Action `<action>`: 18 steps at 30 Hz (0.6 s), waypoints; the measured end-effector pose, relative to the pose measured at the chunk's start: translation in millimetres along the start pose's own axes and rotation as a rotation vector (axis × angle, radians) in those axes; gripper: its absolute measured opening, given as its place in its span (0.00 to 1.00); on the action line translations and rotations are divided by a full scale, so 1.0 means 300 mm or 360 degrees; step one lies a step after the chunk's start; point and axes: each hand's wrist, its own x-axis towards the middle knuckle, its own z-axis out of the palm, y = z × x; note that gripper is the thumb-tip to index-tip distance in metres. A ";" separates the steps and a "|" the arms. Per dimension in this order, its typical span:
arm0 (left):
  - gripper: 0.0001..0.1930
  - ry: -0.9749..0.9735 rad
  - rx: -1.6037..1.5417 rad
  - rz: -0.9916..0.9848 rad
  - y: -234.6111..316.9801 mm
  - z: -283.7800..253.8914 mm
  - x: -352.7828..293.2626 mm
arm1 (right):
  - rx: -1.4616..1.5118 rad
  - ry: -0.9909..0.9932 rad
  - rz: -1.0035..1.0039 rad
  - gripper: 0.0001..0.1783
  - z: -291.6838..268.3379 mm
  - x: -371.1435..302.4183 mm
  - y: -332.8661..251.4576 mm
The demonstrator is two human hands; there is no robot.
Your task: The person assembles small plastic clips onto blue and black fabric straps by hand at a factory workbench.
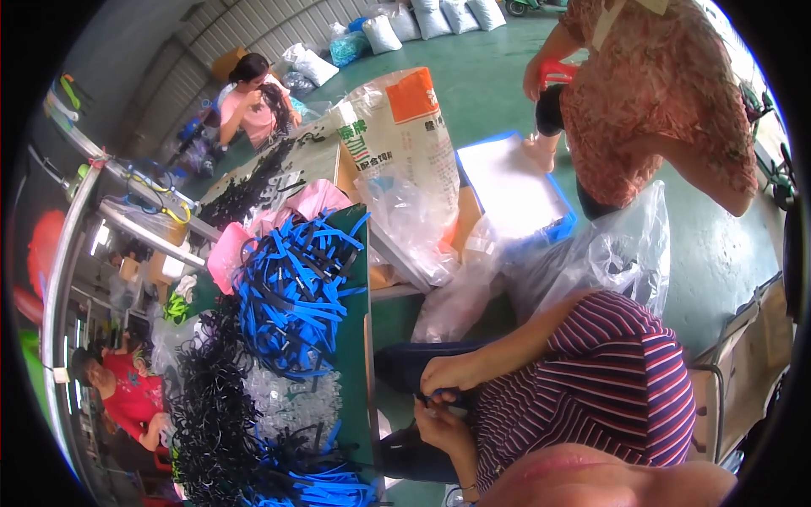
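Note:
In front of my striped shirt, both hands are close together above my lap, beside the table edge. My right hand (454,375), the upper one in the picture, is closed with fingers bent in a pinch. Just below it my left hand (443,427) is closed too, a band round its wrist. Between the fingertips is a small dark blue and black piece (441,395); its kind is too small to make out. On the green table (357,397) nearby lie a heap of blue and black straps (296,291), a tangle of black cords (211,406) and small clear plastic parts (296,404).
More blue straps (325,486) lie at the table's lower end. Beyond stand a large printed sack (397,127), a blue-rimmed tray (515,182) and clear plastic bags (625,253). Co-workers are a standing person (659,101), one in pink (258,118), one in red (135,393).

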 end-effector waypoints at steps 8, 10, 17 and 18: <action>0.11 -0.0040 -0.0042 -0.0039 0.035 -0.021 0.003 | 0.0290 0.0003 0.0044 0.06 0.002 0.006 0.016; 0.10 -0.0056 -0.0098 -0.0082 0.056 -0.023 0.009 | 0.0327 -0.0034 0.0041 0.06 -0.003 0.010 0.022; 0.09 -0.0154 -0.0325 -0.0275 0.076 -0.028 0.013 | 0.0373 0.0013 -0.0012 0.06 -0.003 0.018 0.027; 0.09 -0.0151 -0.0463 -0.0396 0.086 -0.029 0.014 | 0.0262 0.0007 -0.0006 0.07 -0.004 0.013 0.021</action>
